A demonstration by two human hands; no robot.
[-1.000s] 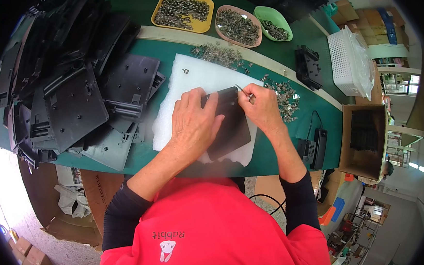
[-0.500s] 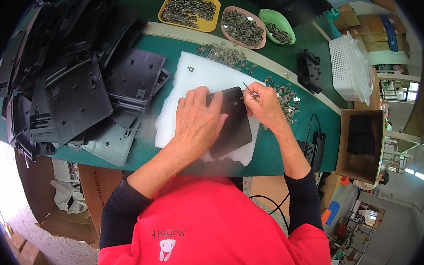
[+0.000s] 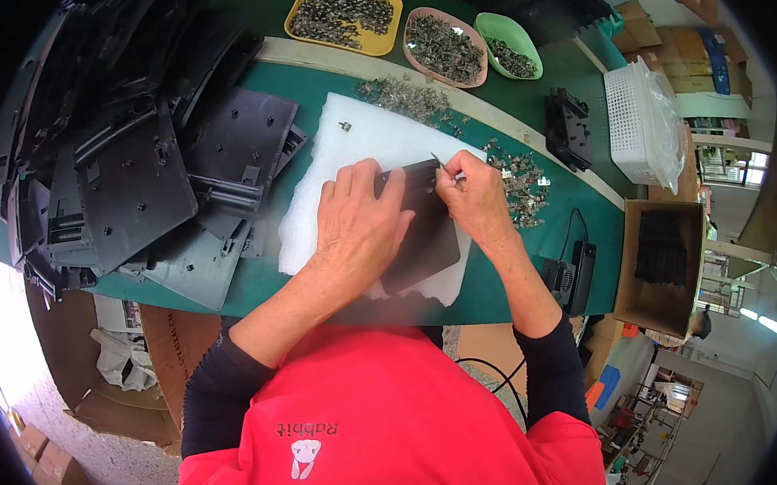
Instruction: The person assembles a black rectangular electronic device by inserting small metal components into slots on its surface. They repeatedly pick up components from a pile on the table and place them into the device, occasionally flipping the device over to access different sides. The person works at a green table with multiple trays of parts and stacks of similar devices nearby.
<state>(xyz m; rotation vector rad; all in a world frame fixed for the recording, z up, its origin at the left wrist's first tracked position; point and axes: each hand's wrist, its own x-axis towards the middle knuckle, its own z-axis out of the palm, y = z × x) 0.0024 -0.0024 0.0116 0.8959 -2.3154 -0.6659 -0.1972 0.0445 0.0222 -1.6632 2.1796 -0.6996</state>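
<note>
The black plastic panel (image 3: 419, 253) lies on a white foam sheet (image 3: 327, 163) at the near edge of the green-topped table (image 3: 578, 192). It is flat, dark and dull, with rounded corners and a straight, ridge-like far end; the left hand (image 3: 355, 214) covers much of its left side. Its long axis runs away from the person, the far end leaning a little left and the near end a little right.

The left hand rests on the panel with its fingers slightly spread and the thumb apart. The right hand (image 3: 471, 194) has thumb and fingers pinched on a slim pointed metal tool (image 3: 438, 159), its tip directed up and left beside the panel's far right corner; whether it touches the panel cannot be told.

Beyond a pale strip (image 3: 320, 58), a yellow tray (image 3: 378, 42), a pink bowl (image 3: 422, 65) and a green bowl (image 3: 508, 29) each hold small metal parts, the green one the smallest heap. On the right, a white perforated basket (image 3: 632, 115) carries clear plastic film (image 3: 671, 140), and an open cardboard box (image 3: 655, 312) contains dark pieces (image 3: 664, 246).
</note>
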